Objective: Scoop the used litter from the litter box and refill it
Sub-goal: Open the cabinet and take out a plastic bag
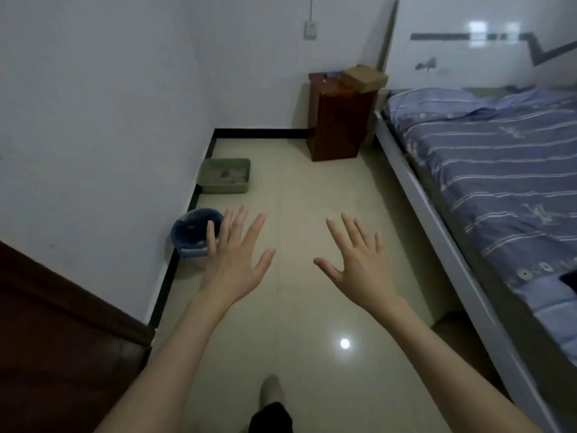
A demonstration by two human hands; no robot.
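Note:
A pale green litter box sits on the tiled floor against the left wall, with greyish litter and a darker clump inside. Nearer to me along the same wall stands a small bin lined with a blue bag. My left hand is held out flat over the floor, fingers spread, its little finger overlapping the bin in view. My right hand is stretched out beside it, also spread and holding nothing. Both hands are well short of the litter box. No scoop or litter bag shows.
A dark wooden nightstand with a cardboard box on top stands in the far corner. A bed with blue striped bedding runs along the right. A dark wooden door or panel is at lower left. My foot shows below.

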